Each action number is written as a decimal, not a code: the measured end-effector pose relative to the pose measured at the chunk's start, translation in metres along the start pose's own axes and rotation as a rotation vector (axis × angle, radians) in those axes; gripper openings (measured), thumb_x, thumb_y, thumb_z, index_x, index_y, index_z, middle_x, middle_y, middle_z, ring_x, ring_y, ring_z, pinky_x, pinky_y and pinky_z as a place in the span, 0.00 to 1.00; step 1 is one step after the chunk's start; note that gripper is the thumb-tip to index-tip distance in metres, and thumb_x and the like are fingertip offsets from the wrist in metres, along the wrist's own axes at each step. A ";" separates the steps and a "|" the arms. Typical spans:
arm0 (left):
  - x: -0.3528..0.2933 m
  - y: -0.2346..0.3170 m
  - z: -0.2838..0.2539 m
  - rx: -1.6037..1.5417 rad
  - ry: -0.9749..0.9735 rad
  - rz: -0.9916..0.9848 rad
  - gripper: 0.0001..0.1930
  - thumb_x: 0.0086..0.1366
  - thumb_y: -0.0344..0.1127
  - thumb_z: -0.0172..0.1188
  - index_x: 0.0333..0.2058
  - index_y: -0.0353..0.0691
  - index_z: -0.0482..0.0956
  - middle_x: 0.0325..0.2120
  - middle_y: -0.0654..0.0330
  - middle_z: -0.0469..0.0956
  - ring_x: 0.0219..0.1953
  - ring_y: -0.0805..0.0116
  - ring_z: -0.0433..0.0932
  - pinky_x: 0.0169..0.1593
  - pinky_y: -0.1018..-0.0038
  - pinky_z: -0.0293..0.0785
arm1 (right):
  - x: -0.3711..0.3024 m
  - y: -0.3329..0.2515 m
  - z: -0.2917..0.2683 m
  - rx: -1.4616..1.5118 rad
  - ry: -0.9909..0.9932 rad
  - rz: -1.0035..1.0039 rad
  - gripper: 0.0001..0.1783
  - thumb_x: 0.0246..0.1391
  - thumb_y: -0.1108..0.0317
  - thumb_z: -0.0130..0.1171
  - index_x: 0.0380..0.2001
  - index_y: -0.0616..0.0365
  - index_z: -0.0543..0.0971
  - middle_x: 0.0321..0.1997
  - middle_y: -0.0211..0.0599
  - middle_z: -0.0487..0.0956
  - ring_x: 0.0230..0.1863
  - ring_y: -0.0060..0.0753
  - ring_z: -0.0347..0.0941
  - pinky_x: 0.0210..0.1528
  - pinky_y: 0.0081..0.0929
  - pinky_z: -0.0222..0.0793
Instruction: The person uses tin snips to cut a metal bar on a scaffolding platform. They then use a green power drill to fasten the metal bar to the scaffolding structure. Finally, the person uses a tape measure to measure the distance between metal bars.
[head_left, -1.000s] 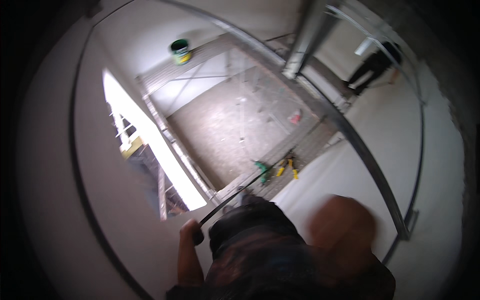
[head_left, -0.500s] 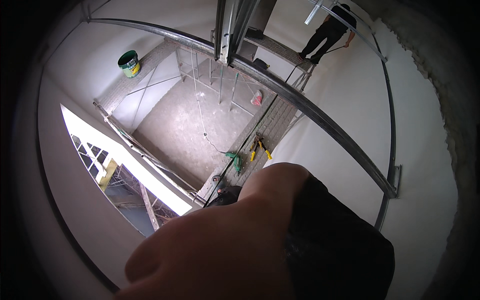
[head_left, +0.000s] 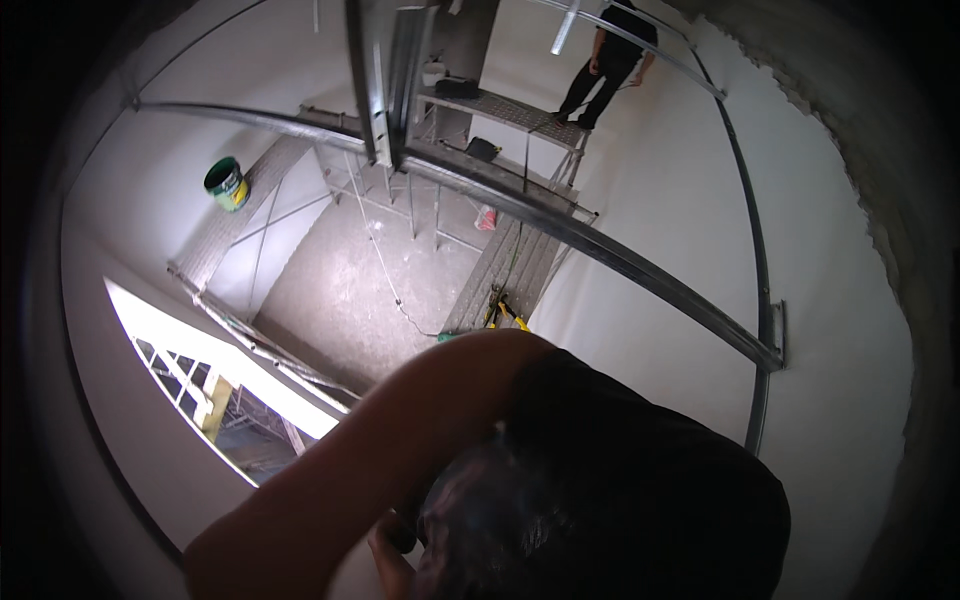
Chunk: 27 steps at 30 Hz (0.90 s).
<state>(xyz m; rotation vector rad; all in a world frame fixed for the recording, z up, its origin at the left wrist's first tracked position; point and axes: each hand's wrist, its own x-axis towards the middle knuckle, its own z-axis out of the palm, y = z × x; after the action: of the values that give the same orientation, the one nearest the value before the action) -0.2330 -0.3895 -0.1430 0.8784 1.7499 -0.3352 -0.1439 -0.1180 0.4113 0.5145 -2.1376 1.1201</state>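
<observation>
My bare arm (head_left: 400,430), which looks like the left one, stretches from a black sleeve (head_left: 620,470) toward the lower left and fills much of the foreground. Beneath it a hand (head_left: 388,558) shows in part, fingers bent beside a small dark thing (head_left: 402,532) that I cannot make out. Whether this is my left or my right hand cannot be told. Beyond my shoulder, on the planks, lie yellow-handled cutters (head_left: 508,312). Just a bit of a green power tool (head_left: 447,337) shows past the arm.
Metal channels (head_left: 600,250) cross ahead, joined to an upright stud (head_left: 378,100). Planked scaffolding (head_left: 505,262) runs above the concrete floor (head_left: 340,270). A green bucket (head_left: 227,185) stands on the left planks. A co-worker (head_left: 610,60) in dark clothes stands on the far platform. A window opening (head_left: 215,390) is at left.
The view has shifted, so the room sits further left. My arm now lies lower across the picture and hides most of the green tool. A partly hidden hand has come into view.
</observation>
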 end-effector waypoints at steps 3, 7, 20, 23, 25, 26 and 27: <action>0.011 0.007 -0.008 0.079 -0.019 0.053 0.18 0.61 0.48 0.61 0.37 0.38 0.85 0.39 0.46 0.82 0.42 0.55 0.83 0.44 0.61 0.79 | 0.011 0.027 0.004 -0.135 -0.090 0.074 0.12 0.58 0.63 0.58 0.44 0.51 0.77 0.39 0.32 0.81 0.34 0.43 0.79 0.35 0.41 0.73; 0.009 -0.002 -0.013 0.098 0.004 0.064 0.18 0.62 0.48 0.61 0.37 0.38 0.85 0.39 0.46 0.83 0.42 0.55 0.83 0.44 0.61 0.79 | 0.040 0.047 0.028 -0.247 -0.216 0.096 0.12 0.58 0.62 0.58 0.45 0.50 0.78 0.39 0.32 0.81 0.34 0.43 0.79 0.36 0.41 0.73; 0.017 0.047 -0.051 0.104 0.027 0.120 0.18 0.62 0.49 0.62 0.36 0.38 0.85 0.37 0.46 0.83 0.40 0.57 0.84 0.42 0.61 0.79 | 0.112 0.086 0.048 -0.507 -0.537 0.200 0.13 0.57 0.61 0.59 0.45 0.50 0.78 0.41 0.32 0.81 0.36 0.45 0.79 0.37 0.44 0.74; 0.018 0.045 -0.048 0.093 0.032 0.116 0.18 0.62 0.49 0.62 0.36 0.38 0.85 0.37 0.46 0.83 0.39 0.57 0.84 0.42 0.61 0.79 | 0.130 0.088 0.063 -0.539 -0.623 0.185 0.13 0.57 0.61 0.59 0.45 0.50 0.79 0.42 0.32 0.82 0.36 0.46 0.80 0.38 0.44 0.74; 0.019 0.037 -0.042 0.085 0.029 0.109 0.18 0.62 0.49 0.62 0.36 0.38 0.85 0.37 0.46 0.83 0.39 0.57 0.84 0.42 0.61 0.79 | 0.143 0.089 0.073 -0.557 -0.666 0.172 0.13 0.57 0.61 0.59 0.45 0.50 0.79 0.42 0.32 0.82 0.36 0.46 0.80 0.38 0.45 0.74; 0.023 0.035 -0.041 0.081 0.033 0.109 0.18 0.62 0.49 0.62 0.36 0.38 0.85 0.37 0.46 0.83 0.39 0.58 0.84 0.42 0.61 0.79 | 0.150 0.089 0.078 -0.571 -0.695 0.162 0.14 0.57 0.61 0.59 0.45 0.50 0.79 0.42 0.32 0.82 0.36 0.46 0.80 0.38 0.45 0.74; 0.023 0.029 -0.036 0.073 0.031 0.106 0.18 0.62 0.49 0.62 0.36 0.38 0.85 0.37 0.46 0.83 0.39 0.58 0.84 0.42 0.62 0.79 | 0.155 0.088 0.084 -0.583 -0.719 0.165 0.14 0.56 0.61 0.59 0.45 0.50 0.79 0.42 0.32 0.82 0.36 0.46 0.80 0.38 0.45 0.74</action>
<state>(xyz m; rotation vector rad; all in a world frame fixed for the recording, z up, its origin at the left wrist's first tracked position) -0.2411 -0.3381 -0.1450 1.0294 1.7208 -0.3194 -0.3375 -0.1447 0.4365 0.5106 -3.0141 0.3392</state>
